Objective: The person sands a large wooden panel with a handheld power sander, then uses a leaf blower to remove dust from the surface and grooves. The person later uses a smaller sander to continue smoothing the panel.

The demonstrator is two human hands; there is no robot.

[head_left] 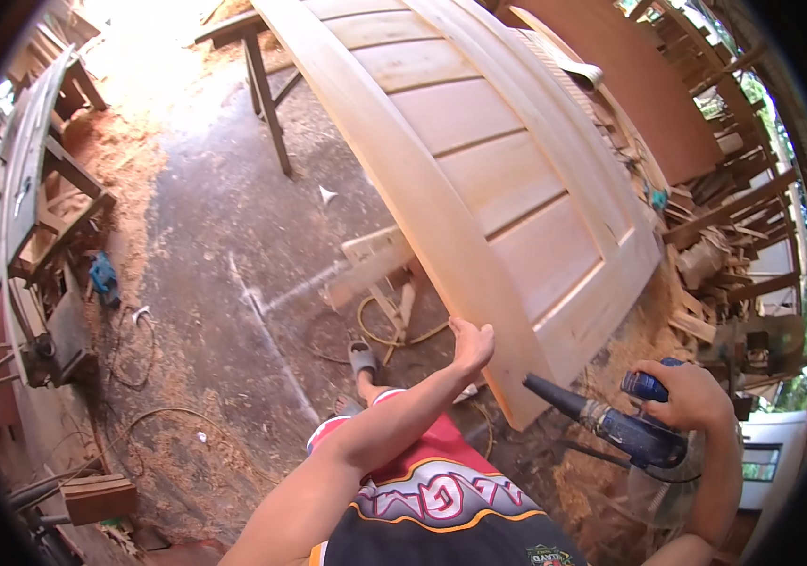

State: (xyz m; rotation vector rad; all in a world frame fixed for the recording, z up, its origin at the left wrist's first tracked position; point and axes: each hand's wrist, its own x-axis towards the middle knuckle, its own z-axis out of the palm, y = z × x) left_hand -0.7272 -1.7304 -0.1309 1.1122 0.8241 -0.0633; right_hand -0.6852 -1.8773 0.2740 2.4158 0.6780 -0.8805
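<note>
Wooden door (pixel 493 179) lay face up at a slant, pale, with recessed panels and wide border rails, running from the top of the view to just in front of the person; left hand (pixel 472 342) was at its left edge near the close corner, fingers curled in, thumb side along the wood; underside of that grip was hidden, so couldn't tell if it was pinching the edge or just resting there.

Right hand (pixel 688 396) was wrapped round the handle of a dark blue power tool (pixel 644 436); its black nozzle (pixel 554 394) pointed left, tip overlapping the door's near corner in view; couldn't tell if it touched.

Dark trestle (pixel 265 94) stood by the far left side of the door; wooden support (pixel 375 269) showed beside the near left edge, yellowish hose (pixel 394 351) looped on the floor (pixel 233 208) below it; grey sandal (pixel 363 358) on one foot just beside; blue tool (pixel 102 276) sat well left; scrap wood (pixel 700 269) was heaped to the right, a reddish-brown board (pixel 639 85) leaning beyond the door.
</note>
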